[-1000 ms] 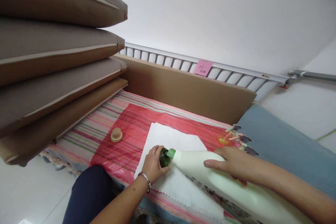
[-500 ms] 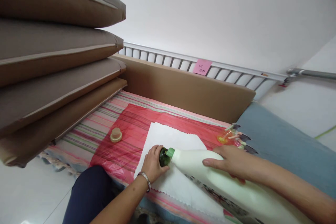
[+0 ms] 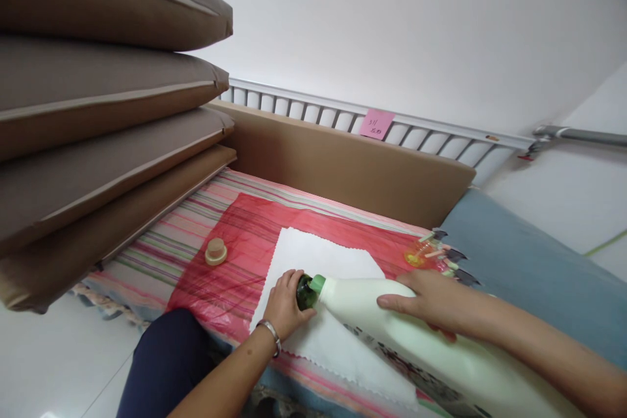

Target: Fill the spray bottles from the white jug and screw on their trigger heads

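A large white bottle (image 3: pixel 392 326) is tipped on its side over a white cloth (image 3: pixel 318 258), its light green neck pointing left. My left hand (image 3: pixel 284 304) is closed around a small dark green bottle (image 3: pixel 306 292) held right at that neck. My right hand (image 3: pixel 431 304) grips the white bottle's body from above. The cloth lies on a red plastic sheet (image 3: pixel 245 235) spread over a striped cover.
A small tan cap (image 3: pixel 216 251) sits on the red sheet to the left. Stacked brown cushions (image 3: pixel 98 130) loom at the left. A brown board (image 3: pixel 353 170) and white slatted rail stand behind. Small colourful items (image 3: pixel 431 251) lie by a blue sheet (image 3: pixel 529 268) on the right.
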Demonstrator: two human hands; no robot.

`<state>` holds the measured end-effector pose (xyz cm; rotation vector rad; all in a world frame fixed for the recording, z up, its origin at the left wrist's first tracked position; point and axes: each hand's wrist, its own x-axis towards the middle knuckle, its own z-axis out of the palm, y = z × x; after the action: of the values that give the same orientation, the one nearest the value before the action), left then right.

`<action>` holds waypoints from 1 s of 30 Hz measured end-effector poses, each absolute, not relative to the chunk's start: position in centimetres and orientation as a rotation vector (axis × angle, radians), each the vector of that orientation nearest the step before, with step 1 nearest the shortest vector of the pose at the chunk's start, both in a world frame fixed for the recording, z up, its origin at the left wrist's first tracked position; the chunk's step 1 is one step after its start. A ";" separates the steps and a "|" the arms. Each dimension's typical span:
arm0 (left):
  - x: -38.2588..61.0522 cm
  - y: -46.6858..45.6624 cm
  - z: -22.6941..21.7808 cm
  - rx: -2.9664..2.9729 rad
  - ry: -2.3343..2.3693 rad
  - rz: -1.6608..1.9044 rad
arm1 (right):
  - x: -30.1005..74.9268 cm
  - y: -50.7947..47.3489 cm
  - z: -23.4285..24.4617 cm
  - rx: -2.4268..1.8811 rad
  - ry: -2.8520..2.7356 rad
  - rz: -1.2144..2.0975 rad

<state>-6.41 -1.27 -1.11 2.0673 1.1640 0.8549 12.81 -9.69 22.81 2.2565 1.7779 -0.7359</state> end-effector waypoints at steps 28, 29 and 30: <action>-6.3 -1.1 -1.3 2.083 1.143 0.872 | 13.0 -9.8 22.8 2.264 1.753 -0.734; -6.3 -1.1 -1.2 2.084 1.143 0.868 | 13.0 -9.8 22.9 2.262 1.749 -0.733; -6.3 -1.1 -1.2 2.084 1.144 0.862 | 12.9 -9.8 22.9 2.261 1.747 -0.733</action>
<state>-6.26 -1.10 -1.18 2.0839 1.1444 0.8620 12.95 -9.83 22.89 2.2612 1.7473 -0.7331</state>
